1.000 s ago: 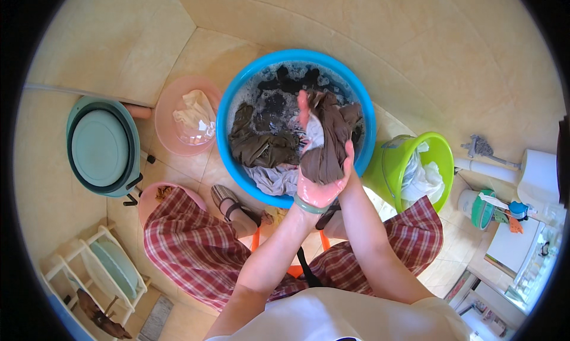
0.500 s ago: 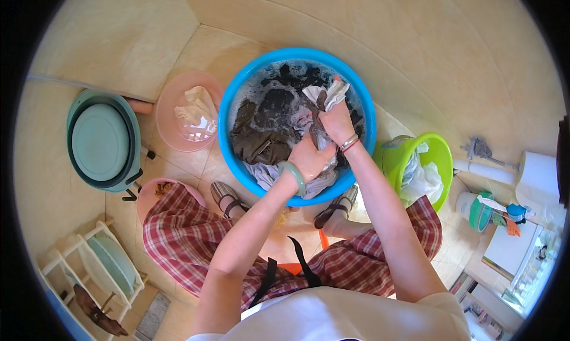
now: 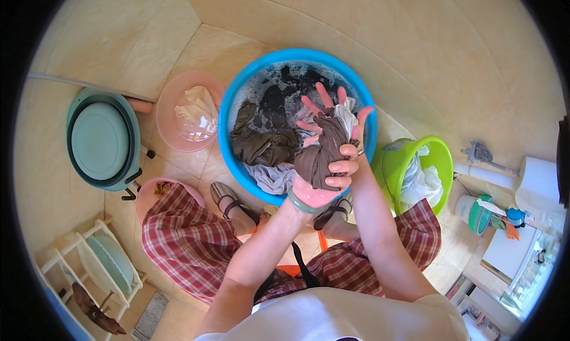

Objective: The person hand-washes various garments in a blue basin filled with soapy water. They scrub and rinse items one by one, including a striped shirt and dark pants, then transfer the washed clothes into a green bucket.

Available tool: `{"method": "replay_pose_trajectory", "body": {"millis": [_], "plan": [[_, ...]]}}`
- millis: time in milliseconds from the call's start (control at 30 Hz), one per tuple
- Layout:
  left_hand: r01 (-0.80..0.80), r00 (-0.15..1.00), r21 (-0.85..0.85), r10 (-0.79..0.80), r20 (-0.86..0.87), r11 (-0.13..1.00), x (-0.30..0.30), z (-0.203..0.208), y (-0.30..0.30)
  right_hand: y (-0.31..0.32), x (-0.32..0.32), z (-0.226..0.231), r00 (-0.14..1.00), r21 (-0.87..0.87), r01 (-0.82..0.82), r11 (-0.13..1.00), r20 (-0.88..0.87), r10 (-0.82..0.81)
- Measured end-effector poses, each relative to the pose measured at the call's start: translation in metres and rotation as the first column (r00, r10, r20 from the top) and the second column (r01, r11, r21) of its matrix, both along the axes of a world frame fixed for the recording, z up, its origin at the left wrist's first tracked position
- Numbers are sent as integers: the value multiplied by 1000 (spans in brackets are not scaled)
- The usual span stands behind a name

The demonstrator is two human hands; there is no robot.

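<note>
A blue basin (image 3: 224, 118) holds soapy dark water and soaked laundry. My left hand (image 3: 317, 192), with a green bangle at its wrist, is closed around a bunched brown cloth (image 3: 323, 145) above the basin's near right part. My right hand (image 3: 325, 99) is turned palm up at the far end of this cloth, its fingers spread and the cloth lying across the palm. A whitish cloth part (image 3: 345, 112) shows beside the right thumb. In the basin lie an olive-brown garment (image 3: 261, 145), a pale striped cloth (image 3: 270, 178) and black fabric (image 3: 274, 106) partly under water.
Left of the basin stands a pink basin (image 3: 169, 124) with a cream cloth. A lime-green bucket (image 3: 444, 169) with white plastic bags is at the right. Folded teal basins (image 3: 101, 142) lean at the far left, above a white rack (image 3: 56, 261). My knees flank the basin.
Both hands have risen with the brown cloth, drawing it nearer to me. My right hand has turned palm up and spread its fingers; my left has wrapped around the cloth.
</note>
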State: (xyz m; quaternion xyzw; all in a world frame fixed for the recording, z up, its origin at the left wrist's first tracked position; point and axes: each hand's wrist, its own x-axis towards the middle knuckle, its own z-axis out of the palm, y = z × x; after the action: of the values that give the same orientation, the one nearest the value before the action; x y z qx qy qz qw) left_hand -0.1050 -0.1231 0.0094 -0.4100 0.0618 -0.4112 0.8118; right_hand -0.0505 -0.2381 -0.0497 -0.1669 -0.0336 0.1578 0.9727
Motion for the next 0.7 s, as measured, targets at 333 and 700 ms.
{"method": "replay_pose_trajectory", "body": {"millis": [333,700], "plan": [[10,939,512,-184,291,859,4,-43,29,-8,3,49,997,-336,57,940,-31,-71],[-799,596,399,-681,425,-450,32,-33,54,-3,-5,54,996,-459,-89,884,-60,69]]}}
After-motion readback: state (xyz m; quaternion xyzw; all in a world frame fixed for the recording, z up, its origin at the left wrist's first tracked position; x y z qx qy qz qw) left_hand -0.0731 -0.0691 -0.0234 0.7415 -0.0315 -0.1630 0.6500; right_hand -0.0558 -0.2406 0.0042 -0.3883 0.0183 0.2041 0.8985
